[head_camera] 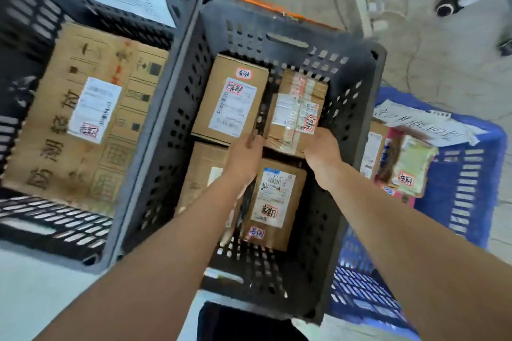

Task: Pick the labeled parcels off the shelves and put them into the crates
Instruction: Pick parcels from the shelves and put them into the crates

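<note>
Both my arms reach down into the middle black crate. My left hand and my right hand grip the near corners of a taped cardboard parcel with white labels, at the crate's far right. A labeled box lies to its left. Another labeled box lies nearer me, and a plain box sits partly under my left forearm.
A second black crate on the left holds a large labeled carton. A blue crate on the right holds small parcels and a handwritten paper sign. Concrete floor and cart wheels lie beyond.
</note>
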